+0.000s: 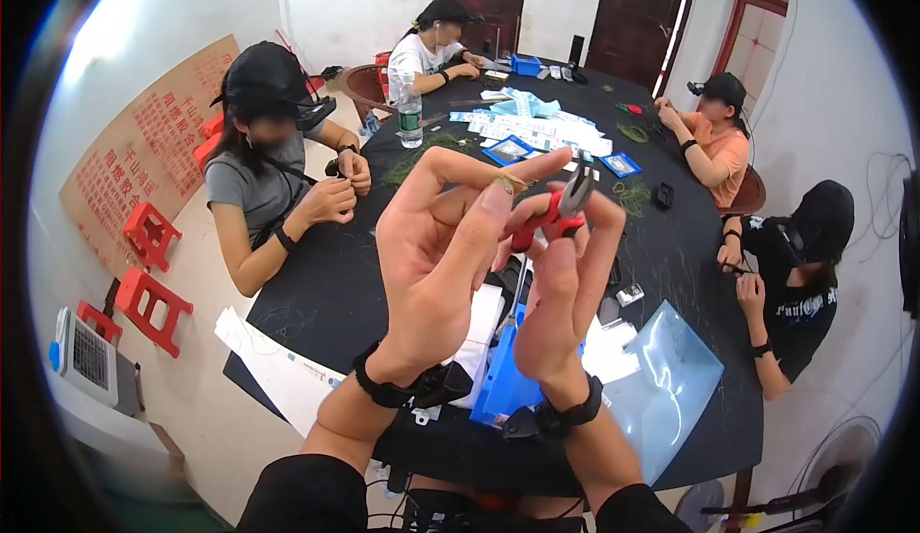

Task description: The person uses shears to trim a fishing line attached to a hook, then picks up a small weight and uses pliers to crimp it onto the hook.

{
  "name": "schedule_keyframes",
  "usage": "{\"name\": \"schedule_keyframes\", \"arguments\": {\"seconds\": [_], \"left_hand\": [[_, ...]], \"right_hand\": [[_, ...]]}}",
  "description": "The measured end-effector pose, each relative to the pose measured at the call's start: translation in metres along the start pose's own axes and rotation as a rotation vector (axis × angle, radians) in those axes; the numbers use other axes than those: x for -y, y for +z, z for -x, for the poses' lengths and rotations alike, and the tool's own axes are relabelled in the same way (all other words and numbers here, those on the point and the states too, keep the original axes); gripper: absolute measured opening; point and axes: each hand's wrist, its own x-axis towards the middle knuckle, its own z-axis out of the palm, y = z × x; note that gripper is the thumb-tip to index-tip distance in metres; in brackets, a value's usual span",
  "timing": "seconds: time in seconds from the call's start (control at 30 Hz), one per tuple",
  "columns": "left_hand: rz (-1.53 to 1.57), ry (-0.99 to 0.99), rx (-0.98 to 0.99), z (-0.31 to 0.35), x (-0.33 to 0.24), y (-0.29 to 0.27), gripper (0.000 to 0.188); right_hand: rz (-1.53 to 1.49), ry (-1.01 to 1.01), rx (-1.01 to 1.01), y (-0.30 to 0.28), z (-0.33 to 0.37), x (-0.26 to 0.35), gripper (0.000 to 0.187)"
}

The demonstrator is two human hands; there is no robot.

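Both my hands are raised above the dark-covered table. My left hand (pixel 426 265) pinches a thin yellow-green thread (pixel 508 182) between thumb and bent fingers, with the index finger reaching toward the right. Close beside it, my right hand (pixel 556 303) is closed round the red handles of small pliers (pixel 559 220). Their metal jaws point up, next to my left index fingertip. Whether the thread reaches the jaws is too small to tell.
Below my hands are a blue tray (pixel 498 380), white papers (pixel 278 370) and a bluish clear sheet (pixel 671 380). A water bottle (pixel 410 123), blue packets (pixel 621 164) and green line coils (pixel 632 197) lie farther off. Several people work around the table (pixel 316 293).
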Motion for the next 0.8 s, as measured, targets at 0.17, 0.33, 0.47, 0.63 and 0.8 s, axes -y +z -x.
{"name": "schedule_keyframes", "arguments": {"seconds": [0.17, 0.33, 0.47, 0.63, 0.8], "left_hand": [[0.000, 0.008, -0.021, -0.001, 0.000, 0.004, 0.012], [-0.002, 0.012, -0.028, -0.001, -0.002, 0.006, 0.011], [-0.054, 0.014, -0.057, 0.001, 0.002, 0.012, 0.009], [-0.057, 0.040, -0.119, 0.002, 0.005, 0.017, 0.007], [-0.118, 0.132, -0.107, 0.003, 0.006, 0.016, 0.008]], "right_hand": [[-0.005, 0.085, 0.051, -0.005, 0.011, -0.009, 0.040], [-0.002, 0.123, 0.070, -0.014, 0.012, -0.010, 0.043], [0.031, 0.111, 0.101, -0.021, 0.010, -0.011, 0.045], [0.095, 0.098, 0.136, -0.025, 0.007, -0.009, 0.045], [0.022, 0.139, 0.154, -0.024, 0.007, -0.006, 0.043]]}}
